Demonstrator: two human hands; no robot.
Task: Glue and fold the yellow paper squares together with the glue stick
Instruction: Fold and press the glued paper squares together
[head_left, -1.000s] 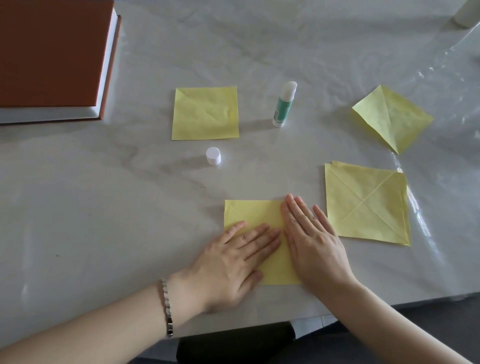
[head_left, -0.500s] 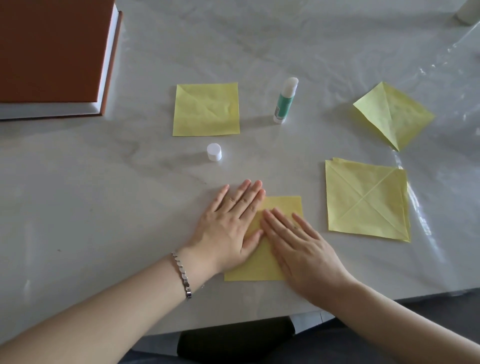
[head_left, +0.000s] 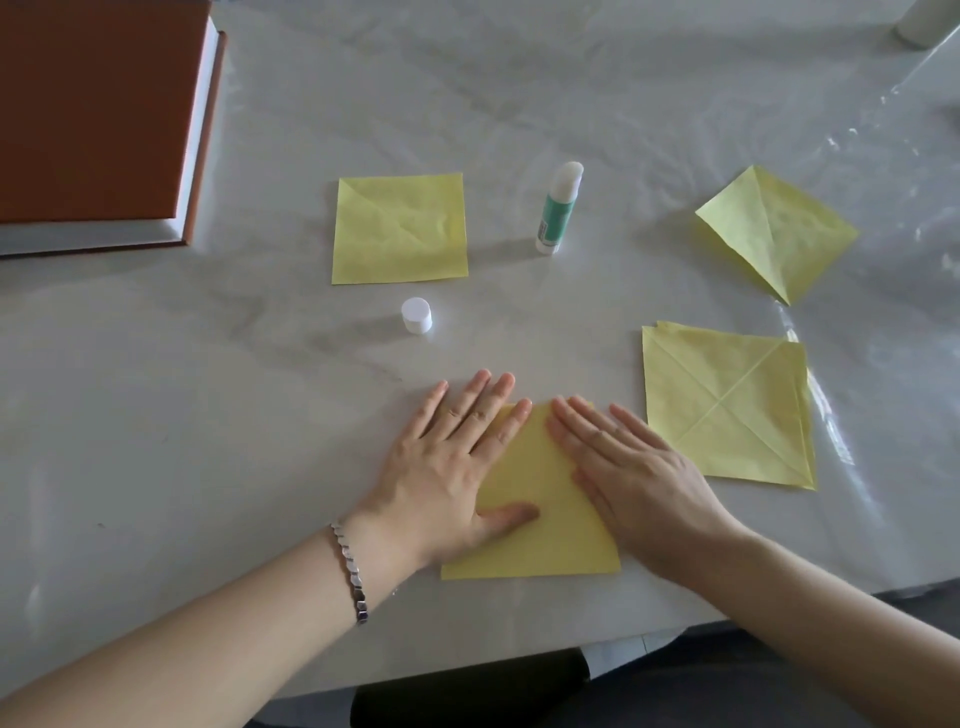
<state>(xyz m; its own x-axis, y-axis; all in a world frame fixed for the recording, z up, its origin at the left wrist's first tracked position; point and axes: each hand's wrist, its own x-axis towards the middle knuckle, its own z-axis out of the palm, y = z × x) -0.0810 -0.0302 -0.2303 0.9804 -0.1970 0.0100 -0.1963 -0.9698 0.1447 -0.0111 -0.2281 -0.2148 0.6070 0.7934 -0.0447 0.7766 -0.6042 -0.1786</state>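
Pressing a yellow paper square (head_left: 540, 540) flat against the table (head_left: 208, 415), close to its near edge, with both hands palm-down. Holding the sheet's left side under the left hand (head_left: 447, 467), fingers straight and slightly spread, fingertips reaching past the sheet's far edge onto the table, thumb laid across the paper lower down. Covering the right side with the right hand (head_left: 639, 483), fingers straight and close together, flat on the paper. Nothing pinched or curled round by either hand. Wearing a silver bracelet (head_left: 350, 571) on the left wrist.

Standing upright farther back, well apart from the hands: a green-and-white glue stick (head_left: 558, 208), uncapped, its white tip bare. Resting on the table between it and the left hand, nearer the left: its white cap (head_left: 416, 315). Lying flat just left of the glue stick: another yellow square (head_left: 400, 228), lightly creased. Lying just right of the right hand: a small stack of yellow squares (head_left: 727, 405), edges not quite lined up, top sheet marked by two crossing diagonal creases. Sitting beyond that stack, turned corner-on like a diamond: a folded yellow piece (head_left: 774, 228).

Occupying the far left corner: a closed brown-covered book (head_left: 93, 114). Covering the tabletop: thin clear film, shiny and wrinkled toward the right.
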